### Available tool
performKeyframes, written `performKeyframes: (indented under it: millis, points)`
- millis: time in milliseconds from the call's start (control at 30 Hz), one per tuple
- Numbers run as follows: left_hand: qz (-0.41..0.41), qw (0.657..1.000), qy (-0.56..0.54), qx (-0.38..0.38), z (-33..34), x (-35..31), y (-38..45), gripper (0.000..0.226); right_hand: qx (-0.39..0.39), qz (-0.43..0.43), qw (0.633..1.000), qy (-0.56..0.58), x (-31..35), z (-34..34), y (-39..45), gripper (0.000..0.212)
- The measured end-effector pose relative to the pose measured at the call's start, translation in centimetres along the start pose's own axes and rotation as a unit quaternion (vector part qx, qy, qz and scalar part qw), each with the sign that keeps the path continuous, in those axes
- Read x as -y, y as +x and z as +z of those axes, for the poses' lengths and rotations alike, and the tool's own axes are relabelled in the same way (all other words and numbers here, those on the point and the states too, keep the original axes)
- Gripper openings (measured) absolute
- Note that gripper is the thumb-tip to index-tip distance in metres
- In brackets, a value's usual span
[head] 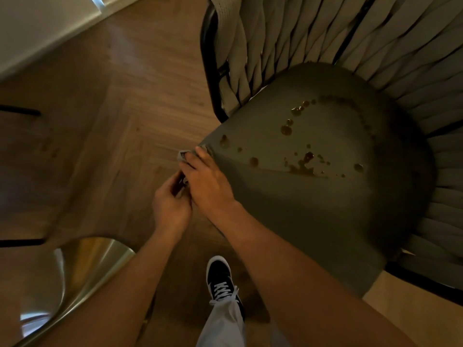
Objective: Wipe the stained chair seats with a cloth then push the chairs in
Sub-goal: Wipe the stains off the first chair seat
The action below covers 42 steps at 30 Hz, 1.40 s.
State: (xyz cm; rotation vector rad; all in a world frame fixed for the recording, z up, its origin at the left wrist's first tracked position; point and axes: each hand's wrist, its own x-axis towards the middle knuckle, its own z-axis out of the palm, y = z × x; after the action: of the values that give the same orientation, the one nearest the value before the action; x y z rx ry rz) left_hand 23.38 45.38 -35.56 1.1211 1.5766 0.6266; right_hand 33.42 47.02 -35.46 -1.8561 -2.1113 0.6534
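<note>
Centre frame, both hands pinch a grey cloth (182, 156) at the stained seat (313, 196): left hand (170, 204), right hand (209, 181). No readable writing.

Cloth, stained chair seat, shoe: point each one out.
cloth (182, 156), head view, on the grey fold sticking out above the fingers of both hands.
stained chair seat (313, 196), head view, on bare upholstery below the brown spots.
shoe (221, 276), head view, on the dark upper above the laces.
</note>
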Motion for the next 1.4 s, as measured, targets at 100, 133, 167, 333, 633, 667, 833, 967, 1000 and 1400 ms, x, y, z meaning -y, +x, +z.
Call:
performKeyframes:
  millis: [100,133,167,333,633,667,833,967,1000,1400]
  points:
    - [0.028,0.992,0.124,0.010,0.6,-0.5,-0.4,0.054,-0.024,-0.003,1.000,-0.016,-2.2,-1.7,-2.3,0.054]
    - [0.031,0.987,0.159,0.011,1.0,-0.8,-0.6,0.064,-0.030,0.009,0.999,-0.024,-3.1,-2.2,-3.3,0.055]
    - [0.030,0.981,0.191,0.020,1.4,-1.1,-0.9,0.075,-0.043,0.022,0.998,-0.033,-4.2,-2.6,-4.6,0.055]
    - [-0.027,0.957,0.277,0.080,3.2,-3.5,-2.1,0.110,-0.070,0.085,0.992,-0.069,-10.2,-5.2,-11.8,0.074]
    - [-0.063,0.919,0.378,0.092,4.8,-4.3,-1.8,0.126,-0.142,0.326,0.934,-0.047,-22.0,-10.6,-22.1,0.062]
    - [-0.061,0.917,0.384,0.090,4.8,-4.0,-1.8,0.128,-0.159,0.353,0.921,-0.039,-23.4,-11.0,-23.0,0.061]
    - [-0.042,0.911,0.403,0.074,4.9,-3.3,-1.8,0.129,-0.189,0.474,0.859,-0.040,-26.9,-12.6,-24.4,0.054]
    - [-0.040,0.906,0.415,0.072,5.0,-3.4,-1.7,0.129,-0.245,0.481,0.842,0.003,-25.4,-11.7,-22.6,0.052]
    - [-0.041,0.905,0.417,0.072,5.0,-3.4,-1.8,0.129,-0.253,0.467,0.847,0.010,-24.7,-11.2,-22.0,0.051]
    - [0.029,0.955,0.293,0.025,2.4,-1.9,-1.4,0.082,-0.094,0.268,0.959,0.015,-6.7,-5.4,-9.2,0.059]
